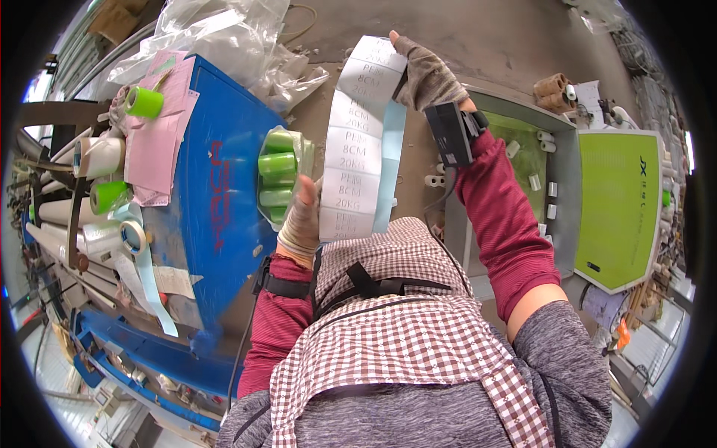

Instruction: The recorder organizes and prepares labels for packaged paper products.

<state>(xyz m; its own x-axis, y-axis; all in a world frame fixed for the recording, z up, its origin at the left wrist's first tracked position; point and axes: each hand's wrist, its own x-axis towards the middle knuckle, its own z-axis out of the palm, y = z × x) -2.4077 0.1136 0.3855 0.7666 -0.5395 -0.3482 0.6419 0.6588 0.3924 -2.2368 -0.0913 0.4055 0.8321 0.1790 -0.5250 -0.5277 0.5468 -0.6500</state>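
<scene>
- While the strip of labels [354, 149] runs upright between the two hands, the work looks to be at a handling stage, partway along at most.
- The right hand [432, 75], in a half-finger glove, has its grip closed on the strip's upper end.
- The left hand [300, 222] is at the strip's lower left edge, thumb raised; its fingers are hidden behind the strip, so I cannot tell how far closed that grip is.
- Done, as far as shown: the strip is drawn out, printed side toward the wearer, with a light blue length [391, 164] along its right side.
- Left, as I judge it: the labels in view are joined in one run, none visibly parted.
- Just left of the left hand, a clear bag of green rolls [278, 166] sits beside the blue box [231, 127]; no label shows on its visible side.
</scene>
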